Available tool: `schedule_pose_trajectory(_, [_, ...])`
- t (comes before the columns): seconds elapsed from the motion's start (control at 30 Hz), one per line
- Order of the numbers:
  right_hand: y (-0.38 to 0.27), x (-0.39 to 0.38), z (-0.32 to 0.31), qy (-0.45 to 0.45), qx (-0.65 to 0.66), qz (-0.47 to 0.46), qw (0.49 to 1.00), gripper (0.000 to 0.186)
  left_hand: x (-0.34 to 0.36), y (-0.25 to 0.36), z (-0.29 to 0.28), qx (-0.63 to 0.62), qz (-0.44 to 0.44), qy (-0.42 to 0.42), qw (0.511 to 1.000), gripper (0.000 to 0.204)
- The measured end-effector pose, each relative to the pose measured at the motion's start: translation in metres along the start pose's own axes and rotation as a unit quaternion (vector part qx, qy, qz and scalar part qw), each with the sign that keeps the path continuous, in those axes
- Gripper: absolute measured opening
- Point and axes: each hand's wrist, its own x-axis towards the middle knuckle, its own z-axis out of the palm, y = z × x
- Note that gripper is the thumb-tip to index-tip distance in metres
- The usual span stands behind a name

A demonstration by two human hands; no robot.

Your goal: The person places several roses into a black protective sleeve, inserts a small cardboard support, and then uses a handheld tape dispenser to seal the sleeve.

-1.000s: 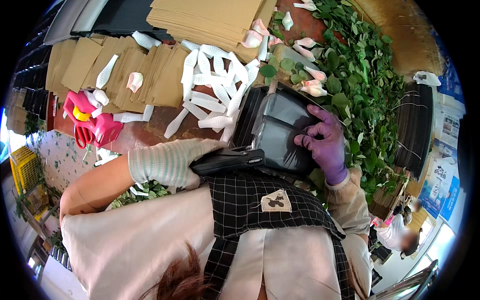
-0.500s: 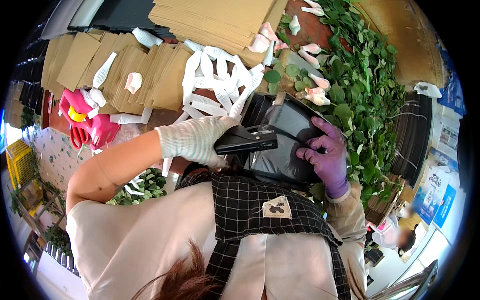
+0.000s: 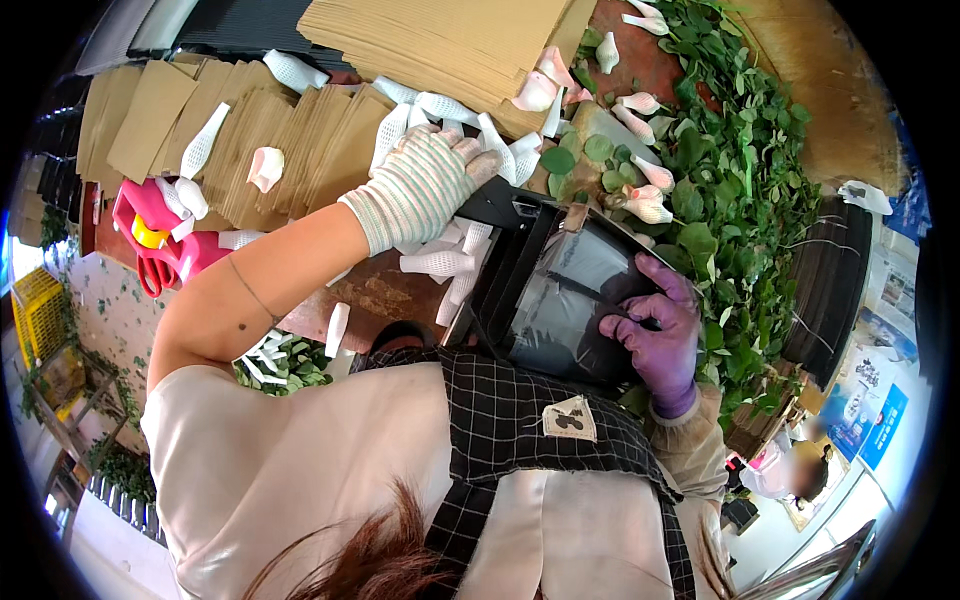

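My left hand (image 3: 425, 185), in a white and green striped glove, is closed round a black stapler (image 3: 500, 205). The stapler's front end meets the far left corner of a black package (image 3: 560, 300) with glossy, see-through film over it. The package stands tilted against the front of my checked apron. My right hand (image 3: 662, 330), in a purple glove, grips the package's right side, thumb and fingers curled in on the film. Several white foam mesh sleeves (image 3: 440, 262) lie under and beyond my left hand, partly hidden by it.
Stacked brown cardboard sheets (image 3: 430, 45) lie at the back, with folded cardboard pieces (image 3: 230, 140) to the left. A pink tape dispenser (image 3: 165, 235) holds yellow tape and red scissors. Green leafy stems (image 3: 730, 190) and pale pink flower buds (image 3: 640, 120) are at the right. Black bundled sheets (image 3: 825, 270) stand beyond.
My left hand has moved the stapler away from my body, from the package's near left side to its far left corner. My right hand keeps its hold, shifting slightly.
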Motion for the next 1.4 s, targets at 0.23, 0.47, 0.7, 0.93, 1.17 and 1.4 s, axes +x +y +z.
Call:
schedule_pose_trajectory(0.23, [0.005,0.0,0.004,0.013,0.034,0.012,0.999,0.024,0.008,0.002,-0.001,-0.026,-0.058,-0.012,0.998,0.062])
schedule_pose_trajectory(0.47, [0.009,-0.006,0.007,0.019,0.088,0.046,0.995,0.021,-0.071,0.014,-0.019,-0.032,-0.068,0.052,0.996,0.079])
schedule_pose_trajectory(0.7, [-0.002,-0.002,0.013,0.047,0.072,0.023,0.996,0.02,-0.154,0.071,0.031,-0.202,-0.065,0.104,0.972,0.085])
schedule_pose_trajectory(0.93, [-0.001,-0.004,0.013,0.041,0.107,0.058,0.992,0.021,-0.121,0.066,0.022,-0.083,0.021,0.027,0.996,0.07])
schedule_pose_trajectory(1.17, [0.014,-0.004,0.014,0.028,0.06,-0.004,0.998,0.021,-0.096,0.056,0.021,-0.059,0.006,-0.043,0.997,0.057])
schedule_pose_trajectory(1.4, [0.03,-0.027,-0.055,-0.013,-0.077,-0.045,0.996,0.027,-0.174,0.028,0.035,-0.249,-0.172,0.126,0.945,0.046])
